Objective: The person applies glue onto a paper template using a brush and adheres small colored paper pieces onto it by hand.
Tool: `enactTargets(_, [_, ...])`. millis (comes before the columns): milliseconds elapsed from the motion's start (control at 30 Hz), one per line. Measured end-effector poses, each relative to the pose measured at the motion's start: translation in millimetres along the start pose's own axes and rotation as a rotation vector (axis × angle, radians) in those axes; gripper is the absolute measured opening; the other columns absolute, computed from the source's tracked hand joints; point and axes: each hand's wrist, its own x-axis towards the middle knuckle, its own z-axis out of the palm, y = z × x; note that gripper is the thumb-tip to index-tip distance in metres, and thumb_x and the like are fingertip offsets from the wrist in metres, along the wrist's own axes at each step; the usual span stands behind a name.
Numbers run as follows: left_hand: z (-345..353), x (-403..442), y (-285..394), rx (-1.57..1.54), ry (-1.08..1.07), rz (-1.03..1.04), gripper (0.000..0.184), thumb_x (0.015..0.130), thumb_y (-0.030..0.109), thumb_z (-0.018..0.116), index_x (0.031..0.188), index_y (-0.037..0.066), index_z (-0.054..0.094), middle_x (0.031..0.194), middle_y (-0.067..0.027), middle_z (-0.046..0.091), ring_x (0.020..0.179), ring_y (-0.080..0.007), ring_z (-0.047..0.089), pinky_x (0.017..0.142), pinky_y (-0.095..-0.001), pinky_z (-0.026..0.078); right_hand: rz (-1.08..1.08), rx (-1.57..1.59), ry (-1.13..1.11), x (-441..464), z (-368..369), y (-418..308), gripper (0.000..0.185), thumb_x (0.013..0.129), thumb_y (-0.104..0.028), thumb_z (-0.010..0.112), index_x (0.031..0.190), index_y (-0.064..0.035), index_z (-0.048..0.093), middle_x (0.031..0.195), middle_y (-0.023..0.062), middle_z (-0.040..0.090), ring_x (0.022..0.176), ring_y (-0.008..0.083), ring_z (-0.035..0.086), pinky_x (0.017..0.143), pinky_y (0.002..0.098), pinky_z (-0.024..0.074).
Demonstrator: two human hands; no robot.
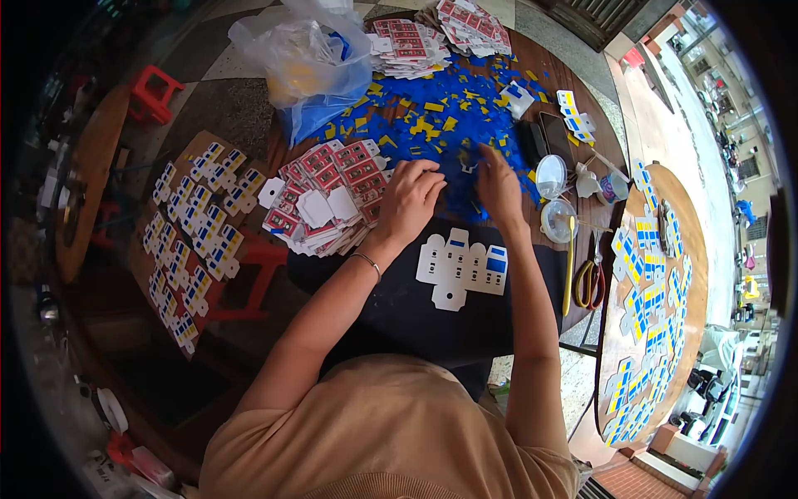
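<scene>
My left hand is over the near left edge of the blue and yellow pieces, its fingers curled together; whatever they hold is too small to name. My right hand reaches over the right part of the pieces, its fingers blurred by motion. Below and between my forearms, a flat white die-cut card with blue patches at its upper right lies on the black cloth. A pile of red and white printed cards sits beside my left wrist.
A plastic bag stands at the back left. On the right are round clear containers, a yellow stick, scissors and a phone. Side boards and a right-hand table carry several blue-yellow cards.
</scene>
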Motion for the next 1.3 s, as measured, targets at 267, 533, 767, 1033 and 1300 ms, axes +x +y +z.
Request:
enactTargets(267, [-1.4,2.5,2.0,-0.064,0.074,-0.018,0.012,0.086,0.004,0.068,0.098,0.004,0.065,0.098,-0.0090,0.062,0.093,-0.0291,0.060,0.081,-0.0392,0.050,-0.023,0.302,-0.108,2.2,1.5,-29.3,0.023,0.091,-0.009,0.059,0.113,-0.0039,0.065,0.111,0.0200,0.067,0.100,0.0374,0.065,0.082,0.0415,0.0526])
enactTargets(533, [-5.2,5.0,6.7,-0.146,0.095,-0.040,0.009,0.087,0.006,0.069,0.093,0.004,0.062,0.095,-0.0083,0.061,0.089,-0.0283,0.060,0.078,-0.0383,0.050,0.097,-0.106,0.077,22.9,-12.8,9.5,0.018,0.089,-0.021,0.065,0.102,-0.0082,0.070,0.100,0.0118,0.067,0.086,0.0333,0.067,0.071,0.0416,0.0529])
enactTargets(767, [-8.3,6.0,8.9,-0.201,0.080,-0.039,0.013,0.087,0.009,0.070,0.093,0.002,0.061,0.095,-0.0103,0.059,0.091,-0.0290,0.060,0.078,-0.0385,0.050,0.122,-0.255,0.037,42.6,2.9,9.3,0.025,0.089,-0.029,0.066,0.107,-0.0115,0.071,0.108,0.0116,0.063,0.090,0.0351,0.067,0.075,0.0441,0.0542])
enactTargets(1033, [-6.8,4.8,6.3,-0.196,0.065,-0.020,0.013,0.089,0.006,0.066,0.100,0.004,0.061,0.101,-0.0100,0.059,0.091,-0.0273,0.059,0.076,-0.0370,0.050,0.044,-0.253,0.004,48.5,8.8,11.2,0.021,0.087,-0.028,0.068,0.101,-0.0136,0.073,0.103,0.0105,0.064,0.087,0.0354,0.067,0.074,0.0443,0.0542])
enactTargets(1300, [-8.5,4.2,6.7,-0.194,0.066,-0.050,0.012,0.088,0.003,0.064,0.100,0.004,0.060,0.101,-0.0104,0.059,0.095,-0.0300,0.059,0.081,-0.0406,0.050,0.030,-0.090,-0.110,26.7,-22.0,24.7,0.014,0.084,-0.022,0.069,0.092,-0.0118,0.073,0.089,0.0086,0.072,0.082,0.0318,0.070,0.071,0.0410,0.0542])
